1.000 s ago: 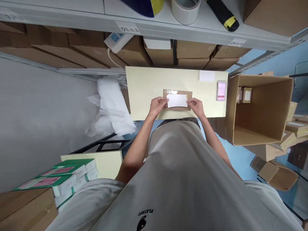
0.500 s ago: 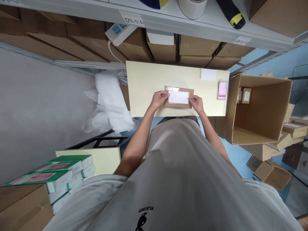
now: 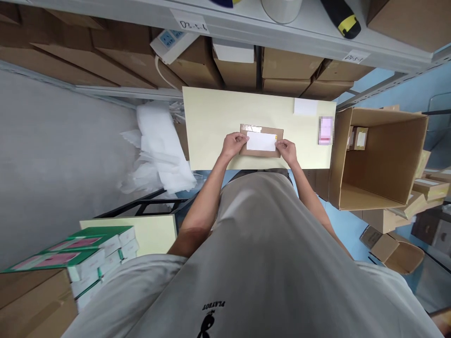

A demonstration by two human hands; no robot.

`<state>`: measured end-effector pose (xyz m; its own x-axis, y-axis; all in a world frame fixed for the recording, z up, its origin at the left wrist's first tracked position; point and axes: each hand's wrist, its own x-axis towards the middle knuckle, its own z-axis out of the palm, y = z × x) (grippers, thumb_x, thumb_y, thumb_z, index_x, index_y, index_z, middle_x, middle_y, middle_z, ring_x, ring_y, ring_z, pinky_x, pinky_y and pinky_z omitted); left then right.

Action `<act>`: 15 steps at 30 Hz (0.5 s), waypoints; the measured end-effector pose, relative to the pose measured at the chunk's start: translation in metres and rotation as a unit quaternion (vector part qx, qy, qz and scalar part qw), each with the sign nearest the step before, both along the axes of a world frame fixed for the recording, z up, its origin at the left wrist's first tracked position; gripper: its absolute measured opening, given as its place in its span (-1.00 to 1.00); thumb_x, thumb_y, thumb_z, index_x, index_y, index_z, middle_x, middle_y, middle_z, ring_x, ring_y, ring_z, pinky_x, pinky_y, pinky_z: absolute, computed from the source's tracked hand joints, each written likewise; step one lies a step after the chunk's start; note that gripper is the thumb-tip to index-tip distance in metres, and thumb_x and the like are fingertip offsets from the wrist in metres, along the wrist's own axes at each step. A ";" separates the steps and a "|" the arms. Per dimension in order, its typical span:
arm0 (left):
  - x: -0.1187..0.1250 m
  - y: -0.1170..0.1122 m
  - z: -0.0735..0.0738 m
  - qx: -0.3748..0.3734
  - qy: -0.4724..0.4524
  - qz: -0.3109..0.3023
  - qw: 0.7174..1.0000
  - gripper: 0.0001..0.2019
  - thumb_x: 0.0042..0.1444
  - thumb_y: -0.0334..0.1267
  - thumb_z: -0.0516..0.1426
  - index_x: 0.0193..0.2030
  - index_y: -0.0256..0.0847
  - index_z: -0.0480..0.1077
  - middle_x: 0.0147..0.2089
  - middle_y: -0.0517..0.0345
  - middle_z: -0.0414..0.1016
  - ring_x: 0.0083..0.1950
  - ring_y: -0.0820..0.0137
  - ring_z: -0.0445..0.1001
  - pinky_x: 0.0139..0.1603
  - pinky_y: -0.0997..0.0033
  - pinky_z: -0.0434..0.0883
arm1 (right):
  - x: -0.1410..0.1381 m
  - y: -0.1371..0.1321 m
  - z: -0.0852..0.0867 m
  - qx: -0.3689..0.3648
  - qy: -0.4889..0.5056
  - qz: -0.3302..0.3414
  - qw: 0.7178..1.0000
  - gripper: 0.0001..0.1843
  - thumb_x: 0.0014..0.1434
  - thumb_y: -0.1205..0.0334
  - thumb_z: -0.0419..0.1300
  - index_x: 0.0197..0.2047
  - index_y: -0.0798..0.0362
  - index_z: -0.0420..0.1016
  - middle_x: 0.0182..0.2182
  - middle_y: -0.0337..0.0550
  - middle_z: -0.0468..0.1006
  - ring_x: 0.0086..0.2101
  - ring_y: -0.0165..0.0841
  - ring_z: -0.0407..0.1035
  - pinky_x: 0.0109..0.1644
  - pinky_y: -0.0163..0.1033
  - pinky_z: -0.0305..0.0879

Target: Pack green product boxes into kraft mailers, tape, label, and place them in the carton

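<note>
left hand [image 3: 235, 143] and right hand [image 3: 286, 151] each pinch an end of the white label [image 3: 261, 141], over a small cardboard box [image 3: 262, 154] near the front edge of the cream desk [image 3: 211, 122]; holding it taut and square should avoid creases. grey metal shelving [image 3: 246, 33] runs along the back edge, an open carton [image 3: 375, 169] beside the right edge.

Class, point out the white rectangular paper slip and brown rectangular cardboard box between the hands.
White paper slip [image 3: 261, 141]: head view, face centre.
Brown cardboard box [image 3: 261, 154]: head view, strip below the slip.
</note>
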<state>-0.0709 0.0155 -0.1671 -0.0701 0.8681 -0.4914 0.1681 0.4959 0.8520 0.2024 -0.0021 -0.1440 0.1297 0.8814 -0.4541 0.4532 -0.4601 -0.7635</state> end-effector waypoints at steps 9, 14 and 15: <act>-0.003 -0.001 0.000 0.004 -0.002 -0.016 1.000 -0.84 0.08 -0.18 0.45 -0.38 -0.16 0.62 -0.43 0.21 0.42 -0.32 0.36 0.27 -0.18 0.30 0.28 | 0.002 -0.001 -0.006 0.007 -0.007 0.014 1.000 -0.77 0.20 -0.03 0.33 -0.30 -0.06 0.66 -0.29 -0.14 0.72 -0.25 -0.22 0.46 0.01 -0.11 0.46; -0.004 -0.002 -0.006 0.017 0.016 -0.025 0.999 -0.82 0.09 -0.12 0.43 -0.36 -0.15 0.62 -0.44 0.23 0.38 -0.33 0.36 0.25 -0.20 0.30 0.26 | 0.003 -0.003 -0.011 0.018 -0.018 0.026 0.999 -0.76 0.24 -0.02 0.31 -0.29 -0.05 0.66 -0.30 -0.14 0.69 -0.26 -0.22 0.46 0.00 -0.12 0.45; -0.004 -0.002 -0.007 0.019 0.019 -0.027 0.999 -0.82 0.10 -0.12 0.42 -0.35 -0.15 0.62 -0.44 0.23 0.37 -0.33 0.36 0.25 -0.20 0.30 0.26 | 0.003 -0.003 -0.011 0.021 -0.021 0.027 0.999 -0.76 0.25 -0.02 0.31 -0.28 -0.04 0.66 -0.29 -0.14 0.69 -0.26 -0.23 0.47 0.00 -0.12 0.45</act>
